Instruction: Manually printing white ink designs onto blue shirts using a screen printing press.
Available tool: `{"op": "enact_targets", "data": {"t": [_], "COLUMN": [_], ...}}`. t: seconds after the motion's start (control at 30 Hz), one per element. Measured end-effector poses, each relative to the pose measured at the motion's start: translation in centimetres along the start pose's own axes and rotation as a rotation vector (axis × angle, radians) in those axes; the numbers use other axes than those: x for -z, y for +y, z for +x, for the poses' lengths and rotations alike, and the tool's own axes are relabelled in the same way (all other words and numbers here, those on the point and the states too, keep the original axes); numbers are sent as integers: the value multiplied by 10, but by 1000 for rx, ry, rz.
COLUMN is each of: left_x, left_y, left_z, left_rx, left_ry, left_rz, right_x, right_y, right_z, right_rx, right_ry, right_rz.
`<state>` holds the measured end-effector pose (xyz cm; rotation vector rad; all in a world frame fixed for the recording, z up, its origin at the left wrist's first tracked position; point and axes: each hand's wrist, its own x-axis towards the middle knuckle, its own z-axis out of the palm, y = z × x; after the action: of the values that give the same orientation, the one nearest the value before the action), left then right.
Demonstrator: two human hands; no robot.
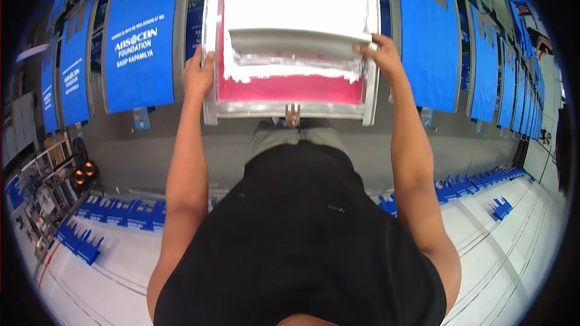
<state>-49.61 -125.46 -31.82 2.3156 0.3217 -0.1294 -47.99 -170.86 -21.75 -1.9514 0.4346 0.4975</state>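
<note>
- Right hand [388,59] first: fingers look pinched onto the right end of a long, smooth grey squeegee bar [296,41], thumb side up. Pretty much closed, but can't tell how firmly.
- Left hand [198,77] is curled round the left rail of a silver metal screen frame [372,99], basically closed too, pressure unknown.
- Biggest worry imo: the bar's left end has no hand on it, so a one-ended push could make it skew and lay down uneven ink.
- Those right fingertips sit super close to the thick white ink [296,0], so smears onto the rail seem likely enough.
- If the left hand tugs sideways, the frame might shift and blur the edges.
- As for looks: the bar lies crosswise inside the frame, bowed by the lens, with ragged white around it and pinkish-red mesh [290,90] bare nearest the person.
- Flat blue bags [140,54] line both sides.
</note>
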Motion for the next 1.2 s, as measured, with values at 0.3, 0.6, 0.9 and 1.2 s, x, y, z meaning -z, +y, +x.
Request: {"op": "enact_targets", "data": {"t": [0.3,0.6,0.9,1.2], "left_x": [37,-18,16,27], "left_y": [125,157,122,108], "left_z": [-21,127,0,-39], "left_rx": [-668,-748,-609,-539], "left_ry": [-520,-141,-319,-482], "left_rz": [445,349,365,294], "right_x": [-54,-14,-37,-55], "right_y": [-28,-75,-47,-32], "right_z": [-85,89,-29,-74], "right_rx": [402,653,475,274], "right_ry": [-7,297,2,-105], "right_rz": [-919,-1055,-985,-981]}}
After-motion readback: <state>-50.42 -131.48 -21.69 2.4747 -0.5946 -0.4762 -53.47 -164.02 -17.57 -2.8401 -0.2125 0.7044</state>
